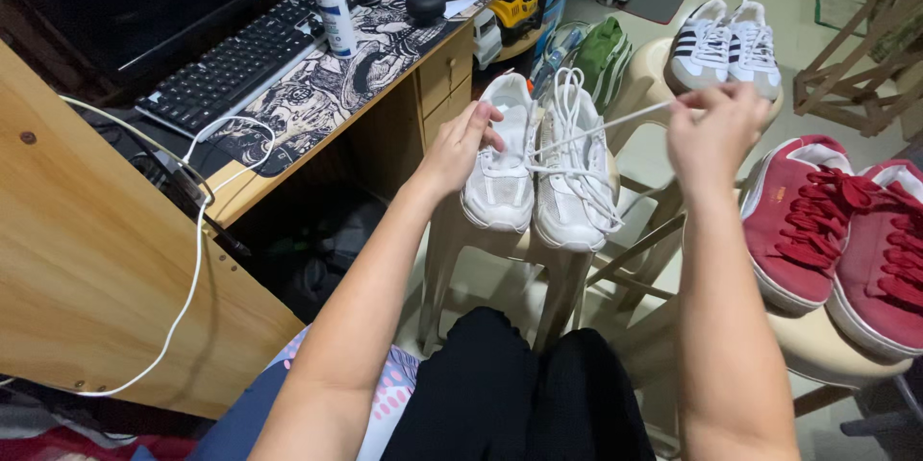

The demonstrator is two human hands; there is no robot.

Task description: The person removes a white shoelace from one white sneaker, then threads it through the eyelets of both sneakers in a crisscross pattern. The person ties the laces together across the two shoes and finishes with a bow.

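— Where are your hands?

— Your left hand [460, 146] cups the padded side of the white mesh-and-leather sneakers [538, 173], fingers curled over the left shoe's collar, grasping it. The pair sits side by side on a beige plastic stool [481, 249].

— And the other?

— Your right hand [710, 134] pinches a flat white shoelace [615, 124], pulled taut from the right shoe's eyelets. Red suede sneakers [846, 230] with red laces rest on a round stool just beside your right arm.
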